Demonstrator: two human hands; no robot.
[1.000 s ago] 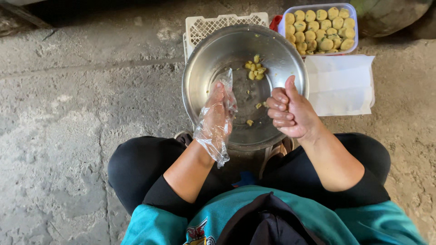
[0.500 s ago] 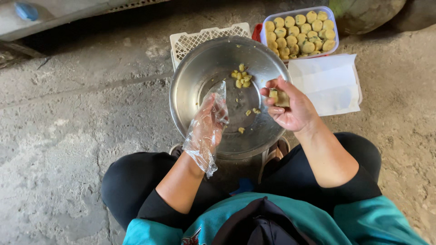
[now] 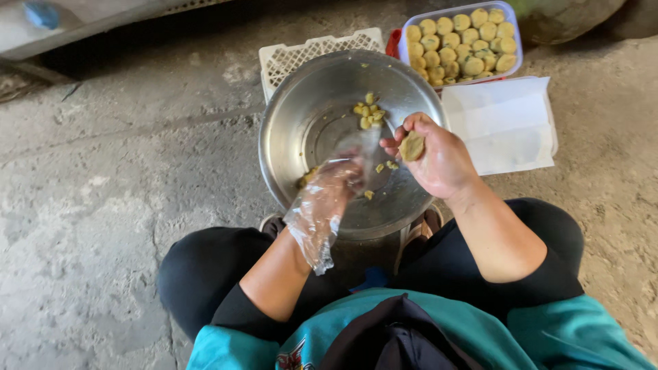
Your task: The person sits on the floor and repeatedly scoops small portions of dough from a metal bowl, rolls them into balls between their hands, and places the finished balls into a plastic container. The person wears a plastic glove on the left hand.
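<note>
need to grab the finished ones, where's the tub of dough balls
In the head view the clear tub of dough balls sits top right on the ground, behind the white sheet, beside the white crate.
</note>
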